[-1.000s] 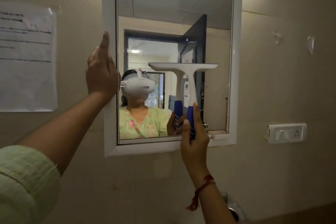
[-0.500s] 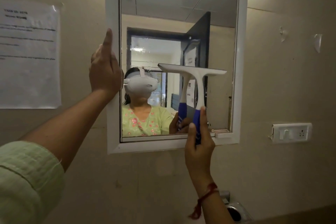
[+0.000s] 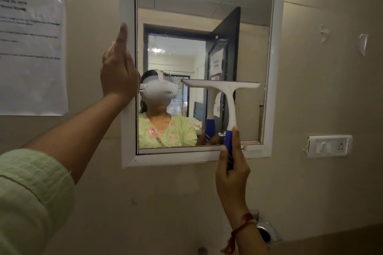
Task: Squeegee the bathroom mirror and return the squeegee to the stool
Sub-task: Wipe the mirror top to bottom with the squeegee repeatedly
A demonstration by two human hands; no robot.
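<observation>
Since a second ago the white squeegee with a blue rubber grip [image 3: 224, 97] has slid rightward along the white-framed rectangular wall mirror [image 3: 204, 27], its blade now level across the glass's lower right part. My left hand [image 3: 118, 68] lies flat, fingers released, on the mirror's left frame. My right hand [image 3: 232, 170], below the mirror's bottom edge, has its fingers clenched round the blue grip. I judge the worst risk is the blade tilting off the glass and leaving streaks; also, the handle may strike the bottom frame.
</observation>
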